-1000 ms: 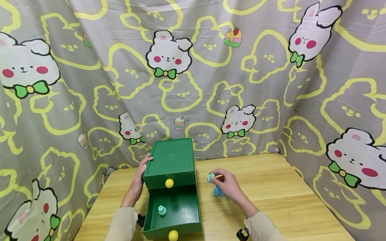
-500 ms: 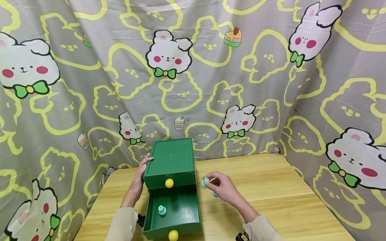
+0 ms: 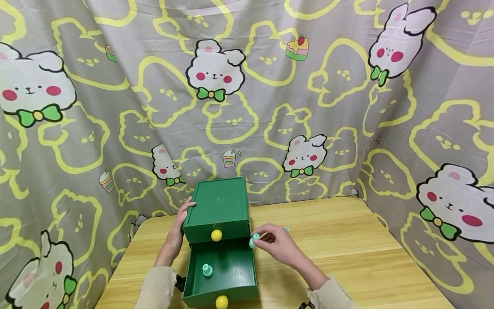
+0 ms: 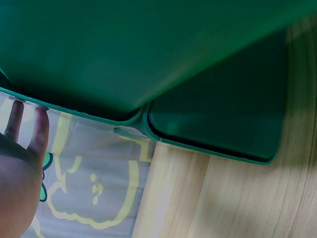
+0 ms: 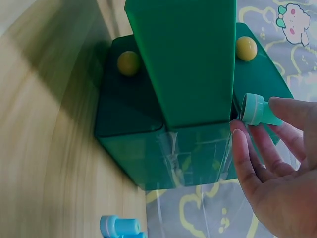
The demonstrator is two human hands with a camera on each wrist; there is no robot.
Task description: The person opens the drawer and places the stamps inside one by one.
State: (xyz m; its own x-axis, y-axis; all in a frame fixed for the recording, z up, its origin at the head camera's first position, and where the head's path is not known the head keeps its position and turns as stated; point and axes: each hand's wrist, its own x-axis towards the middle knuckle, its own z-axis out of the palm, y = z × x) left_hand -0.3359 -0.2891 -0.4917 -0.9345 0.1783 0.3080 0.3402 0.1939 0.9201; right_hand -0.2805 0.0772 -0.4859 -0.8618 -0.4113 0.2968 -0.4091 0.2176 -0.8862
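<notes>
A green drawer cabinet stands on the table, with one drawer pulled out toward me. In that drawer a small mint-green stepped plastic piece stands near the left side. My right hand pinches a similar mint-green stepped piece between thumb and fingers, at the right edge of the pulled-out drawer; the right wrist view shows the piece with its wide hollow end toward the cabinet. My left hand rests against the cabinet's left side, fingers extended; its fingers touch the wall in the left wrist view.
Blue stepped pieces lie on the table right of the cabinet, mostly hidden by my right hand in the head view. Yellow knobs stick out from the drawer fronts. A patterned curtain hangs behind the wooden table.
My right hand has moved left from above the blue pieces to the drawer's right edge, carrying the mint-green piece. My left hand has stayed on the cabinet.
</notes>
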